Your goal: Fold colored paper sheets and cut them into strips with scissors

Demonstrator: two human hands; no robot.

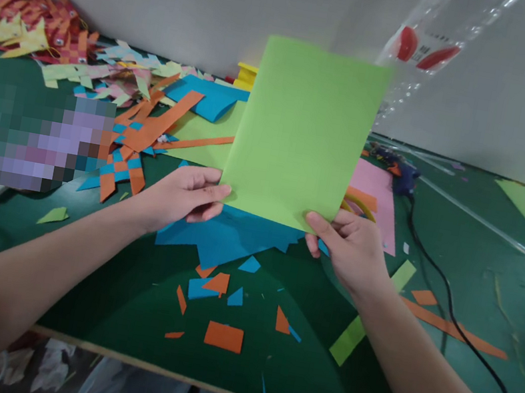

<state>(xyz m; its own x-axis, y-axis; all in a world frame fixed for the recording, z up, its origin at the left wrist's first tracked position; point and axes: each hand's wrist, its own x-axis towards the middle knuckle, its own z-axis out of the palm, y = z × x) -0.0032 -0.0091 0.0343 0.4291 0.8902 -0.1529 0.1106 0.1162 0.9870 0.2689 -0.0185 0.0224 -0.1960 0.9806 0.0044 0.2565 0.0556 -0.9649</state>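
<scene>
A light green sheet of paper (306, 136) stands upright in front of me, raised above the table. My left hand (199, 195) pinches its lower left corner between thumb and fingers. At the lower right corner, my right hand (346, 242) grips it the same way. The sheet's left edge looks like a fold, though I cannot tell for certain. Below it lies a blue piece of paper (230, 235) with a jagged edge. Left of the sheet are woven orange and blue paper strips (133, 140) and a curled blue paper (203, 97).
Small orange and blue scraps (224, 337) litter the green table (121, 307). Finished-looking paper fish (33, 24) are piled at the back left. A black cable (448, 297) and a pink sheet (383, 204) lie right. A plastic bag (428, 49) hangs by the wall.
</scene>
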